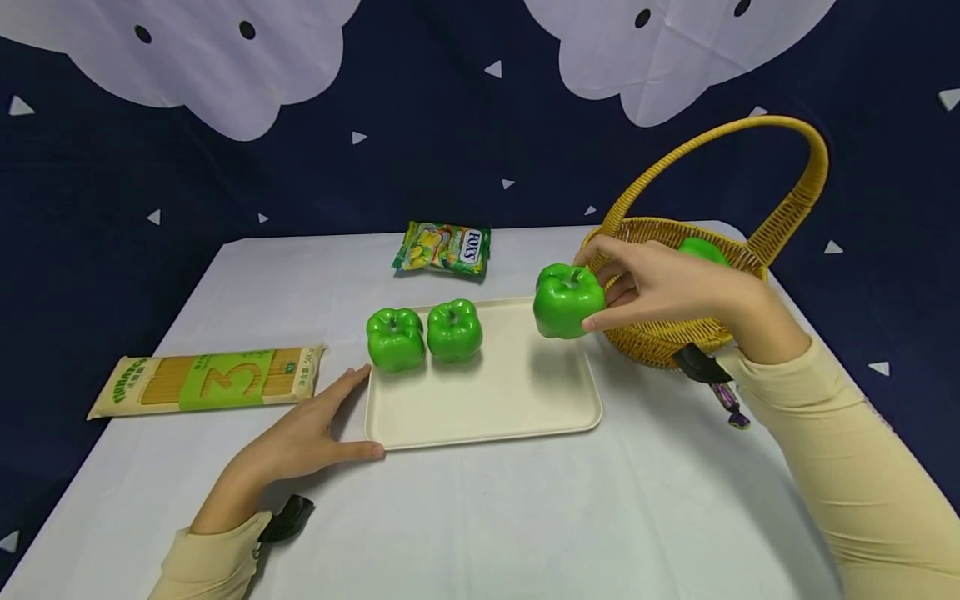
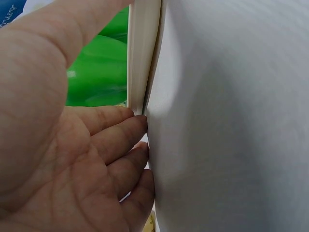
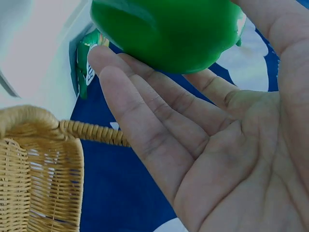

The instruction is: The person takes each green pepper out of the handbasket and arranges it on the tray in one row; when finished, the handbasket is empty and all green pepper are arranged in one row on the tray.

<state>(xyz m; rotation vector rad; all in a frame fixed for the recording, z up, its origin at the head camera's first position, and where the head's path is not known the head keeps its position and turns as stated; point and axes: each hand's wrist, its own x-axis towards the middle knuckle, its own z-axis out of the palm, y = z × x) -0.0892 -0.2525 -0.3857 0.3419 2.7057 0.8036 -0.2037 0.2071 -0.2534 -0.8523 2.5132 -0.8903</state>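
The right hand pinches a shiny green pepper with its thumb on one side and fingers on the other, open just as wide as the pepper; that pepper is up in the air over the right end of the cream tray, with a shadow on the tray below; the left hand has its thumb and fingers spread wide and touches the tray's left side, with nothing picked up; two more peppers sit side by side at the tray's back left; another pepper is in the yellow basket on the right; a noodle pack lies left of the tray; a candy bag lies behind it; a small purple candy lies near the basket
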